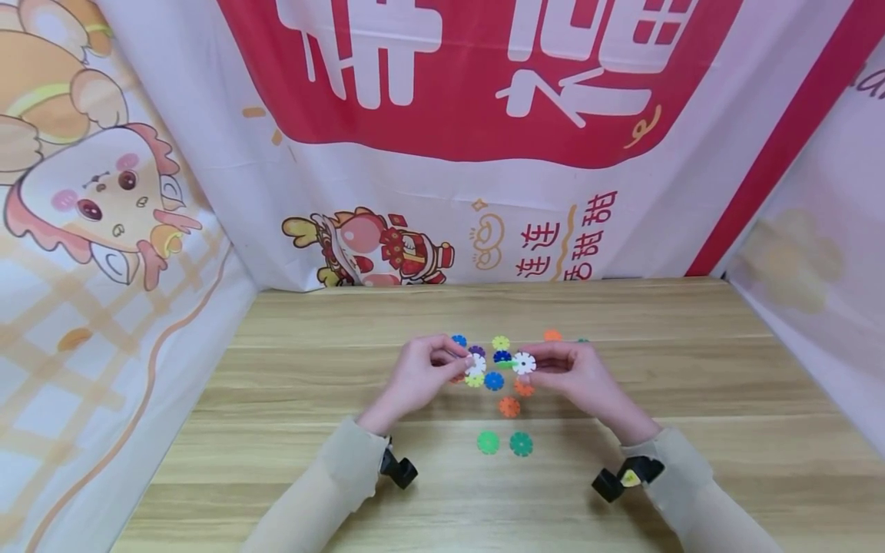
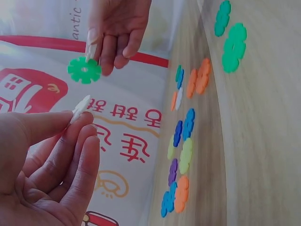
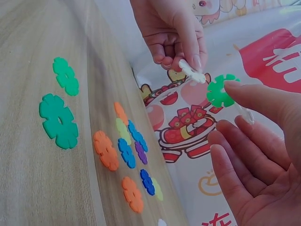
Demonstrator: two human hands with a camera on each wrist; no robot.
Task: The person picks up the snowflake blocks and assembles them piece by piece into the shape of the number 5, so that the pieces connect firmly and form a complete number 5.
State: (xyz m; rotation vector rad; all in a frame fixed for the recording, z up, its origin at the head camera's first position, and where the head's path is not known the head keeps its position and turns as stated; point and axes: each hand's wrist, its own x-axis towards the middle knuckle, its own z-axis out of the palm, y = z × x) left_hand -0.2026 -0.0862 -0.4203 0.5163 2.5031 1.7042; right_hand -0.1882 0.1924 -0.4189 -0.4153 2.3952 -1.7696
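My left hand pinches a white snowflake disc between thumb and fingertips, above the table. Facing it, my right hand pinches a second white snowflake disc, which has a green snowflake disc slotted into it at an angle. In the right wrist view, my thumb lies over the green disc's edge. The green disc points toward the left hand's white disc, and a small gap shows between them in the left wrist view.
Loose snowflake discs lie on the wooden table under and around the hands, among them an orange disc and a blue disc. Nearer me lie a light green disc and a dark green disc. A printed cloth hangs behind.
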